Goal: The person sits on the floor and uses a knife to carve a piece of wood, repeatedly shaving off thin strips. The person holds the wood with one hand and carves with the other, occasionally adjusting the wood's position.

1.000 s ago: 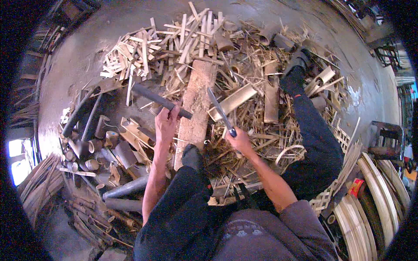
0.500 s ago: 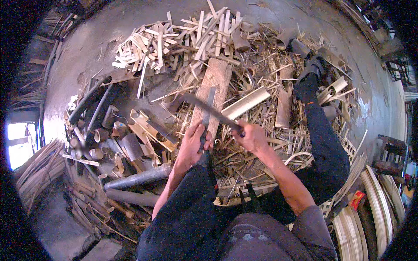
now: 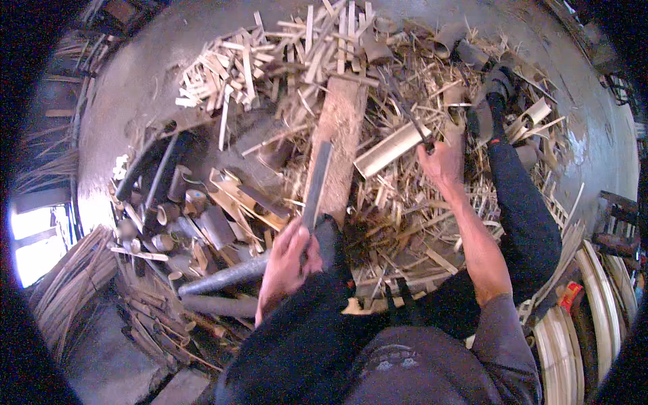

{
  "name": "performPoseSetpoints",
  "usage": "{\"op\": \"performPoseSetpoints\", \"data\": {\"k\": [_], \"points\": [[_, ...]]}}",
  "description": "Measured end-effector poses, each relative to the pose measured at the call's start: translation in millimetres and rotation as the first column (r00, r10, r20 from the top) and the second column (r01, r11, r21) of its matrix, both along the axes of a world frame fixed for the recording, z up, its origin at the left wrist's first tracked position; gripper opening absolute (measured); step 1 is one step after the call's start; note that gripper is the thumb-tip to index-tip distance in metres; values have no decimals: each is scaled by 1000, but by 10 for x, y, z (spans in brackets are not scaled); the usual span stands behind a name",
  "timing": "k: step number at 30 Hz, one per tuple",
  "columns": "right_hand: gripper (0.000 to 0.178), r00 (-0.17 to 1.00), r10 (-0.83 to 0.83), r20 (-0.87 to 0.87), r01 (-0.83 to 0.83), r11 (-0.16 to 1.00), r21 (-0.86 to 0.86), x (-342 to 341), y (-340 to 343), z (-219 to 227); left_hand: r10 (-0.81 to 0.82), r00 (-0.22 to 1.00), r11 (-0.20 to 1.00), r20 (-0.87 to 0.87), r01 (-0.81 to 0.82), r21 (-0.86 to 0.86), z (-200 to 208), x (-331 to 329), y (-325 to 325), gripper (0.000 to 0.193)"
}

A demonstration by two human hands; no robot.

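Left hand [image 3: 290, 255]: fingers closed around the lower end of a narrow grey strip [image 3: 317, 185], which points just past 12 o'clock over a wooden board [image 3: 344, 111]. Right hand [image 3: 439, 164]: fist closed on the handle of a dark knife-like tool [image 3: 403, 104], its blurred blade directed to 11 o'clock. A split bamboo trough [image 3: 388, 154] lies near that hand at 10 o'clock. Pale slats [image 3: 217, 71] are heaped at 11 o'clock from the left hand, well apart.
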State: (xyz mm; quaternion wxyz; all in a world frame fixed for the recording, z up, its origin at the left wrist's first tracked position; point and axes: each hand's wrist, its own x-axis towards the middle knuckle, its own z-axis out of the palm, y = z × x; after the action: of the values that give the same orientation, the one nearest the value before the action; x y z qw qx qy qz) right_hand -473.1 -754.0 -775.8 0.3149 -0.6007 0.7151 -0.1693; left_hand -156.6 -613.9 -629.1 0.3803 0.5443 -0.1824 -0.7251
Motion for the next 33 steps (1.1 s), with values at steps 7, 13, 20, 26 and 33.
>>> {"op": "performPoseSetpoints", "data": {"k": [7, 13, 20, 26, 33], "points": [[27, 815, 517, -261, -566, 807, -169, 906, 551, 553, -130, 783, 960, 608, 252, -119, -327, -343, -396, 21], [31, 971, 175, -160, -170, 984, 49, 336, -14, 426, -314, 714, 890, 626, 451, -67, -148, -127, -95, 30], [27, 905, 425, -16, -397, 830, -392, 748, 133, 753, -556, 810, 829, -187, 557, -52, -526, 63, -381, 49], [31, 959, 235, 157, -247, 967, 59, 994, 275, 507, -36, 999, 941, -32, 23, -337, -799, -221, -388, 49], [32, 959, 242, 146, -230, 969, -95, 1095, 410, 406, 272, 923, 921, 273, -166, -353, -794, -384, -687, 34]]}}
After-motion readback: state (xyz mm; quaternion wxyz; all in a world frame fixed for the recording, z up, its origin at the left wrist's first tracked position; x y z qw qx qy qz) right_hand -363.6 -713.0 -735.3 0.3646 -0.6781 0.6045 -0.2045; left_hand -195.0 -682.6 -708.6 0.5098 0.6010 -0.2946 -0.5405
